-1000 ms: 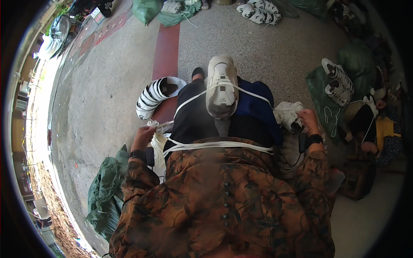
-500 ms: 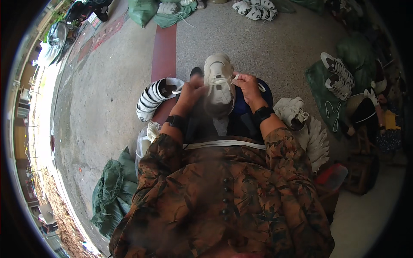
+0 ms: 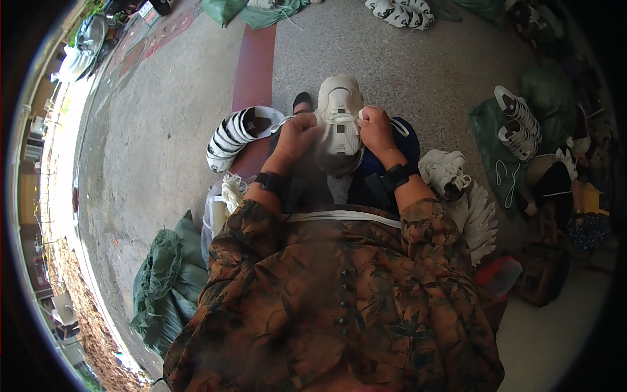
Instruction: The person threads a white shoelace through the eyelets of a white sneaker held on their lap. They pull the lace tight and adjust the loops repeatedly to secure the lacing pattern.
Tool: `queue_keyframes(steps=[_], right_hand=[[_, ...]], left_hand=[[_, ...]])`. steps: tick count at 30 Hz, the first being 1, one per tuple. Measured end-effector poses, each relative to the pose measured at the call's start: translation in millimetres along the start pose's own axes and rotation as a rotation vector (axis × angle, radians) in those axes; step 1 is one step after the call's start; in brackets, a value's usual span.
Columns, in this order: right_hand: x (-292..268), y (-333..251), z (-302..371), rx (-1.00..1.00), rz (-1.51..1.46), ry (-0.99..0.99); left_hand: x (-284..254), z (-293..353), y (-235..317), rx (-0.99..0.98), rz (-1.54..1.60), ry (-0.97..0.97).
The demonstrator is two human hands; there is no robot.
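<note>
Shoe (image 3: 339, 98) is between the two hands, left grip (image 3: 298, 137) and right grip (image 3: 378, 132) each clenched on lace (image 3: 279, 123) beside it. Honestly, uneven pulling could twist the shoe, and that loose loop (image 3: 400, 127) right of it might snag.

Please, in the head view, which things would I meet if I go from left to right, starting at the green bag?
Green bag → row of black-and-white shoes → left hand → cream shoe → right hand → pile of pale shoes → white shoes on green cloth.
</note>
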State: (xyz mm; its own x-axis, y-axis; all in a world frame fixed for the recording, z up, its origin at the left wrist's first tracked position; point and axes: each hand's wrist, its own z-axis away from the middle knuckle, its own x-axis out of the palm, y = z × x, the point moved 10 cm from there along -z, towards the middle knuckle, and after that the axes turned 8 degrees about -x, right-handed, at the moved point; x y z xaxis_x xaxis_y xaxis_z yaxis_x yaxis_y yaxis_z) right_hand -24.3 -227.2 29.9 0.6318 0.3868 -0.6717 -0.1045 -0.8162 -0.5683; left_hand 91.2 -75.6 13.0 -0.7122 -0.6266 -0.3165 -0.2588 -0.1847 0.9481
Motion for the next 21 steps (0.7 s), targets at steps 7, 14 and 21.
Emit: queue_keyframes(steps=[7, 14, 21], right_hand=[[14.3, 36.0, 6.2, 0.281, -0.413, -0.014], [-4.1, -33.3, 13.4, 0.003, 0.241, -0.048], [1.7, -49.8, 19.9, -0.026, 0.309, -0.138]], left_hand=[[4.8, 3.3, -11.2, -0.217, 0.161, 0.013], [3.1, 8.8, -9.7, -0.332, 0.520, 0.032], [4.8, -1.6, -21.2, -0.264, 0.088, 0.154]])
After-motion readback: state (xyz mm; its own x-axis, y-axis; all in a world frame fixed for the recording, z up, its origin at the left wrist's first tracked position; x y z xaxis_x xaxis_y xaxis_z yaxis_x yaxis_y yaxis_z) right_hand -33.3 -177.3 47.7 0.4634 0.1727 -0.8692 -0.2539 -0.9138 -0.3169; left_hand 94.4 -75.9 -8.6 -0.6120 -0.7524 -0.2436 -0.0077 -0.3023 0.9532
